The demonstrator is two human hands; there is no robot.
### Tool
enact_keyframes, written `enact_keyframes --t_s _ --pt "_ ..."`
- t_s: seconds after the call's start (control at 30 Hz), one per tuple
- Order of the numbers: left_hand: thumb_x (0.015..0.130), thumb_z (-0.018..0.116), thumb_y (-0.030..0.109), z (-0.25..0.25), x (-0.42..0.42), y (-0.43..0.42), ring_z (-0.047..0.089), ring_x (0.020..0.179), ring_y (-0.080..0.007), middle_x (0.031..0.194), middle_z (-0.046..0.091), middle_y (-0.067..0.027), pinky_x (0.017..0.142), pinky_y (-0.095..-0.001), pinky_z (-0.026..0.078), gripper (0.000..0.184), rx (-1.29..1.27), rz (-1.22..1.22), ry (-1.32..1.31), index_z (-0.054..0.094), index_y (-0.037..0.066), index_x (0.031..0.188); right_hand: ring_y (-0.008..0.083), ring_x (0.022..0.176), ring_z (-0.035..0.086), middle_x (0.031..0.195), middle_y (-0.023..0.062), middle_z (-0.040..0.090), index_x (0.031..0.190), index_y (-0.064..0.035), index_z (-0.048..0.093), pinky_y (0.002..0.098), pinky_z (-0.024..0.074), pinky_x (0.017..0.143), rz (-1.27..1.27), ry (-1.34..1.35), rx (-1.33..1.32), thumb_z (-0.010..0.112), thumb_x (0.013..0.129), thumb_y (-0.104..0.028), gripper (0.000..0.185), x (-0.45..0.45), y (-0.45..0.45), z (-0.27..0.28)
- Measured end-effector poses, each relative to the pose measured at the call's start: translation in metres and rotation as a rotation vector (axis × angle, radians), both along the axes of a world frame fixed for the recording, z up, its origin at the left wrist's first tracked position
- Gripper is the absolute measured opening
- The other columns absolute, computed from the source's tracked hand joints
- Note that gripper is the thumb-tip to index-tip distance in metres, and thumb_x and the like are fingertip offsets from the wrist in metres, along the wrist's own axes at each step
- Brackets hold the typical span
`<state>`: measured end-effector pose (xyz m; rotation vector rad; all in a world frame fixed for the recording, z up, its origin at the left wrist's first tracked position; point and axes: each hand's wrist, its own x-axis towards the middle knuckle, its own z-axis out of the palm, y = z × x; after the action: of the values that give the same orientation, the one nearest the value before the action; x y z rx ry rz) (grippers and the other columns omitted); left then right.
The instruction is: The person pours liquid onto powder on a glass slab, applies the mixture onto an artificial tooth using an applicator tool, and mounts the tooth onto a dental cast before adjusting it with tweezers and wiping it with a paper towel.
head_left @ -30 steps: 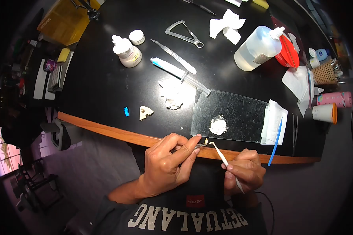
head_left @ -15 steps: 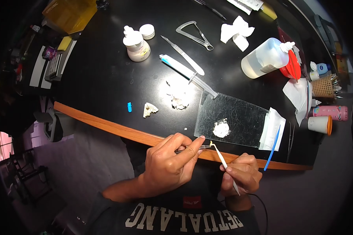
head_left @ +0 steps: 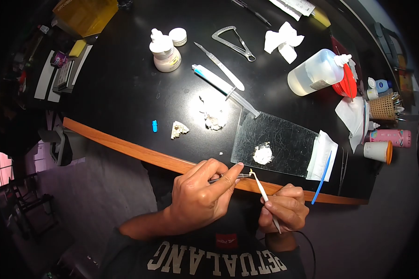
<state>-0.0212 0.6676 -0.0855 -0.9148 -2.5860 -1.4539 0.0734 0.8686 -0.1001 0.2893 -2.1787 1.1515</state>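
Head camera shows two bare hands close together at the wooden edge of the black counter (head_left: 111, 93). Fingers and thumb of the left hand (head_left: 198, 191) are pinched around a slim metal instrument (head_left: 243, 176), with a tiny yellowish piece (head_left: 251, 171) at its tip. The right hand (head_left: 286, 209) grips a white stick tool (head_left: 261, 187), its bent end right at that piece; whether they touch is too small to tell. Just beyond lies a scratched glass slab (head_left: 291, 146) bearing a white mound (head_left: 263, 154). At the slab's right end is white paper (head_left: 318, 160), with a blue stick (head_left: 322, 179) lying across it and reaching over the counter's edge. A syringe (head_left: 216, 83) points its plunger end to the slab's far edge, beside a scalpel (head_left: 221, 69). Left of the slab, a pale perforated piece (head_left: 179, 129) sits near a small blue piece (head_left: 155, 126).
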Motion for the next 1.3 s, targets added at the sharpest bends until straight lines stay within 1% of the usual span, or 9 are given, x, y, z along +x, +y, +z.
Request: enact_keyframes --t_s 0.07,0.17,0.27,0.37,0.47,0.87,1.07,1.17,1.3 --pt "0.082 0.086 -0.003 -0.001 0.0 0.0 0.061 0.065 -0.0154 0.082 0.066 -0.0044 0.058 -0.0301 0.049 0.037 0.003 0.003 0.004 0.082 0.005 0.117 0.0149 0.073 0.061 0.084 0.0016 0.077 0.099 -0.0084 0.079 0.028 0.0431 0.051 -0.005 0.01 -0.028 0.079 0.082 -0.002 0.018 0.0 -0.001 0.0" --pt "0.082 0.086 -0.003 0.0 0.0 0.0 0.061 0.065 -0.0154 0.082 0.065 -0.0043 0.058 -0.03 0.049 0.037 0.002 0.002 -0.004 0.082 0.004 0.118 0.0152 0.076 0.057 0.082 0.0025 0.074 0.103 -0.0099 0.073 0.0274 0.0412 0.055 0.012 -0.033 0.005 0.076 0.092 -0.008 0.011 0.003 0.001 0.002" --pt "0.082 0.086 -0.003 0.001 0.0 0.0 0.061 0.065 -0.0152 0.082 0.065 -0.0042 0.058 -0.0298 0.049 0.037 -0.005 0.0 -0.004 0.082 0.004 0.118 0.0149 0.075 0.058 0.08 0.0021 0.074 0.104 -0.0098 0.072 0.0271 0.0415 0.055 0.017 -0.051 0.035 0.075 0.093 -0.008 0.011 0.001 0.001 0.003" --pt "0.083 0.086 -0.003 0.0 0.0 0.0 0.061 0.066 -0.015 0.082 0.065 -0.0042 0.058 -0.0298 0.049 0.036 -0.011 -0.001 -0.006 0.082 0.004 0.118 0.0148 0.074 0.058 0.078 0.0018 0.074 0.103 -0.0096 0.072 0.0268 0.0416 0.054 -0.01 -0.071 0.044 0.075 0.092 -0.007 0.012 0.0 -0.001 0.005" --pt "0.083 0.086 -0.003 0.0 0.0 0.0 0.061 0.065 -0.0148 0.083 0.065 -0.0045 0.058 -0.0296 0.049 0.036 -0.006 -0.002 -0.009 0.082 0.004 0.118 0.0152 0.073 0.063 0.083 0.0016 0.077 0.101 -0.0082 0.078 0.0285 0.0452 0.052 -0.008 -0.023 -0.013 0.079 0.083 -0.002 0.019 0.001 0.0 0.001" --pt "0.083 0.085 -0.005 0.001 0.0 -0.001 0.061 0.065 -0.0148 0.084 0.066 -0.0054 0.058 -0.0298 0.049 0.037 0.004 -0.01 -0.006 0.081 0.002 0.118 0.0148 0.071 0.064 0.082 0.0016 0.077 0.105 -0.0071 0.076 0.0276 0.0489 0.054 -0.005 -0.034 0.014 0.076 0.082 0.001 0.023 -0.003 0.0 0.003" --pt "0.084 0.085 -0.003 0.0 0.001 0.0 0.06 0.063 -0.0147 0.082 0.066 -0.0059 0.056 -0.0306 0.047 0.034 0.007 0.001 -0.025 0.082 0.001 0.117 0.0154 0.068 0.063 0.078 0.0044 0.075 0.099 -0.0038 0.074 0.0281 0.0495 0.059 -0.143 -0.059 0.002 0.071 0.08 0.005 0.021 -0.002 0.0 0.011" --pt "0.086 0.084 -0.002 0.005 0.001 0.0 0.06 0.063 -0.0155 0.082 0.066 -0.007 0.056 -0.0305 0.046 0.032 -0.001 0.004 -0.015 0.082 0.0 0.117 0.0169 0.065 0.061 0.077 0.0061 0.074 0.096 -0.0024 0.072 0.029 0.0492 0.06 -0.211 -0.112 0.112 0.069 0.079 0.006 0.019 -0.004 0.007 0.013" --pt "0.088 0.082 -0.001 0.004 0.001 -0.001 0.06 0.064 -0.0166 0.083 0.067 -0.0083 0.056 -0.0308 0.046 0.031 0.003 -0.006 -0.008 0.081 -0.001 0.119 0.0188 0.064 0.061 0.077 0.0068 0.073 0.094 -0.002 0.075 0.0301 0.0501 0.06 -0.183 -0.096 0.124 0.074 0.077 0.004 0.018 -0.008 0.005 0.009"
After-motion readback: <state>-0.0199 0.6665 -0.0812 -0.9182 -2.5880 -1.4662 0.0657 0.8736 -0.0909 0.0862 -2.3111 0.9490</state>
